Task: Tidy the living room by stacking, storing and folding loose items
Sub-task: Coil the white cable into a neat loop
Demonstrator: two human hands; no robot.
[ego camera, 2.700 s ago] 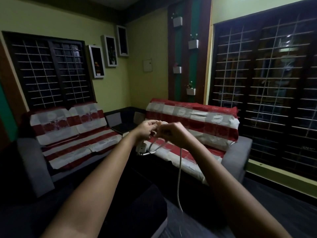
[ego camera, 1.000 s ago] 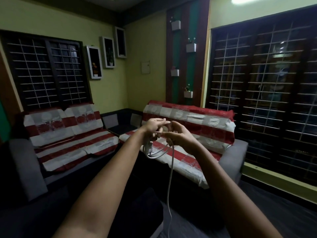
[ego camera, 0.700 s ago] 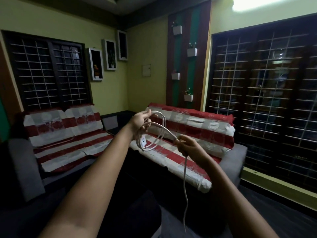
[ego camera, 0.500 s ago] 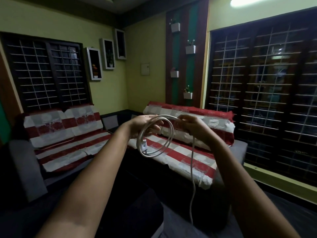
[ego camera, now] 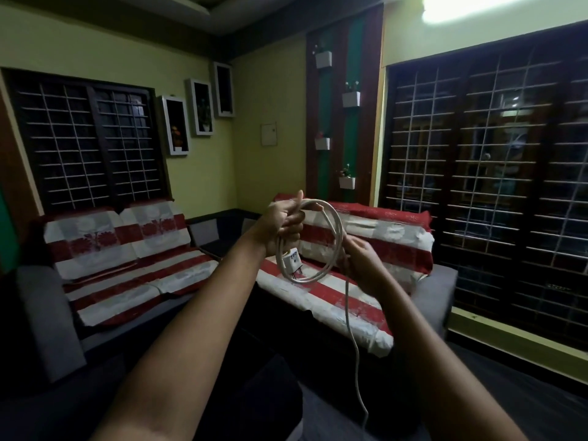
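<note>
A white cable (ego camera: 334, 230) is wound into loops in front of me. My left hand (ego camera: 284, 223) grips the top of the loops, thumb raised. A white plug (ego camera: 293, 261) hangs at the bottom of the coil under that hand. My right hand (ego camera: 363, 256) is lower and to the right, and pinches the cable where the loose end leaves the coil. That loose end (ego camera: 353, 345) drops straight down between my forearms toward the floor.
A sofa (ego camera: 127, 268) with a red-and-white striped cover stands at the left, a second one (ego camera: 381, 249) straight ahead. A dark corner table (ego camera: 222, 230) sits between them. Barred windows (ego camera: 496, 173) fill the right wall. A dark low surface (ego camera: 270, 393) lies below my arms.
My right hand carried the cable up to my left hand, laid another loop on the coil, then dropped down and right along the loose end. The coil has grown.
</note>
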